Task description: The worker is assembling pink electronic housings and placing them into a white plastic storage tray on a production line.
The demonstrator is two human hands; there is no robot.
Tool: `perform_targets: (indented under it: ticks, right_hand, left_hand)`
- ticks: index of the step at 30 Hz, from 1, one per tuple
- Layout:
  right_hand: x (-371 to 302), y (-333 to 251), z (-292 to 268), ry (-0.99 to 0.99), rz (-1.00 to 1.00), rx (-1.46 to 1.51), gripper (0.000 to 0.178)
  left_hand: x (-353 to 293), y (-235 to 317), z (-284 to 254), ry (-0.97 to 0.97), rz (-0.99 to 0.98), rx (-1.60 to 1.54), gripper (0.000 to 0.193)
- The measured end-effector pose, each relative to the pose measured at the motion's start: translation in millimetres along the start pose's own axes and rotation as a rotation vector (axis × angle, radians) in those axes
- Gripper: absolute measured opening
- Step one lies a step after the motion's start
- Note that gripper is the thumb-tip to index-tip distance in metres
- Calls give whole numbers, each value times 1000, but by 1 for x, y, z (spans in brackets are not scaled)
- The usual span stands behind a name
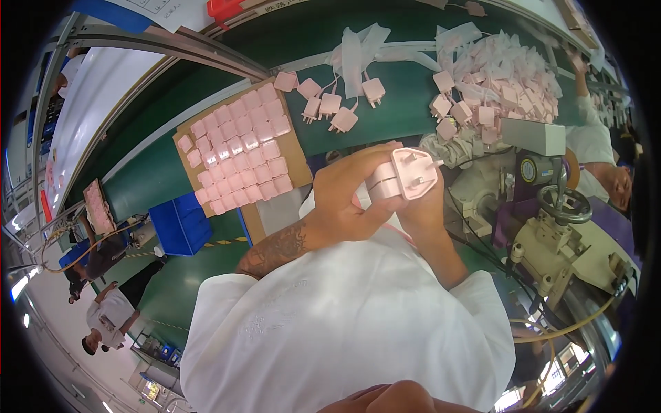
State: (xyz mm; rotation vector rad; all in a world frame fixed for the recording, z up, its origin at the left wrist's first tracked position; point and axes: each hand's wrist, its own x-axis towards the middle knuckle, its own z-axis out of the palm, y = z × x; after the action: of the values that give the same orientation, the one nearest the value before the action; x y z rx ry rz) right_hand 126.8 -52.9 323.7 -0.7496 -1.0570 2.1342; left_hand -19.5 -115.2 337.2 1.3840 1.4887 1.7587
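Observation:
A pale pink plug charger (415, 177) is held up in front of my chest, its three-pin face turned upward and to the right. My left hand (348, 196) is closed around its left side, with the thumb below and the fingers over the top. From the right, my right hand (425, 212) grips the charger's lower right side; most of its fingers are hidden behind it. A thin pink strip shows beneath my hands. Past them, on the green bench, several pink chargers (330, 104) lie with cables and translucent wrapping.
Pink square pieces stand in rows on a cardboard sheet (300, 160) at left, above a blue bin (180, 224). A heap of wrapped chargers (513, 96) lies at far right. Nearer stands a machine with a handwheel (563, 204). Other people are around the bench.

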Motion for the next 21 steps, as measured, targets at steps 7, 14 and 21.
perform_targets:
  ticks: [7,14,21]
  right_hand:
    - [-9,-4,13,26,-77,-45,61]
    - [9,2,17,33,15,49,52]
    - [12,-14,6,-49,-74,-325,38]
  left_hand:
    - [0,14,-4,13,70,8,46]
    - [-7,-7,-8,28,-209,-100,46]
    - [-18,-25,-18,169,-570,-694,53]
